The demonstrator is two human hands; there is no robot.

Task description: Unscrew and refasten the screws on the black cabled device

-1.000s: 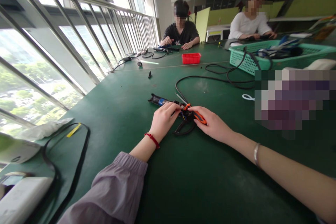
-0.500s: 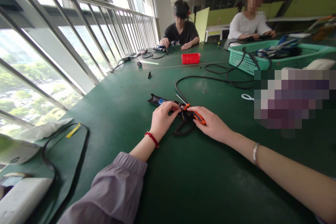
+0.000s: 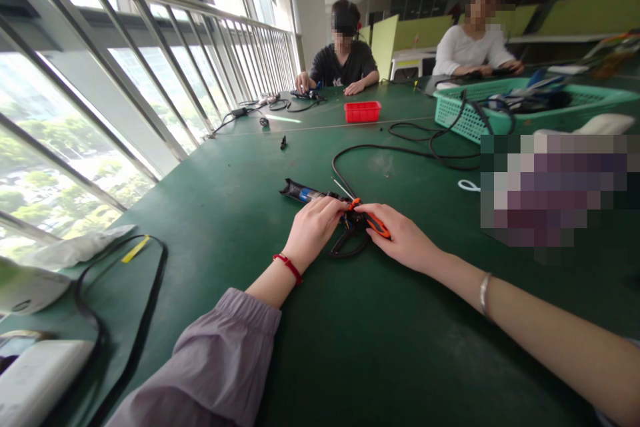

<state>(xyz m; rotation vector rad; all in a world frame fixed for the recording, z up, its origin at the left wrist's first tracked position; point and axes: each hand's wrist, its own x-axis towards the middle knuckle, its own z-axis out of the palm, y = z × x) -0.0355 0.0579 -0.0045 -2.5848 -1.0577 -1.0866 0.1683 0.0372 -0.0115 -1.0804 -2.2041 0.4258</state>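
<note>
An opened black corded device [image 3: 295, 191] lies on the green table in front of me, long and narrow, with a blue part and thin coloured wires showing. My left hand [image 3: 313, 225] is closed over its middle, fingertips together at the wired section; what they pinch exactly is hidden. In my right hand [image 3: 397, 235] is a screwdriver [image 3: 379, 226] with an orange and black handle, its thin metal shaft pointing up and left above the device. The right fingertips are close to the wires, near the left ones. A black cord loops below the device.
Farther along the table [image 3: 240, 167] stand a red tray [image 3: 363, 112] and a green basket [image 3: 455, 113] filled with tools and cables. A black cord [image 3: 400, 147] runs towards the basket. At left lie a black strap [image 3: 145, 320] and a white box [image 3: 45, 380]. Two people sit across.
My left hand's fingers have shifted slightly right and flattened over the device, covering more of it. My right hand keeps the screwdriver in nearly the same place.
</note>
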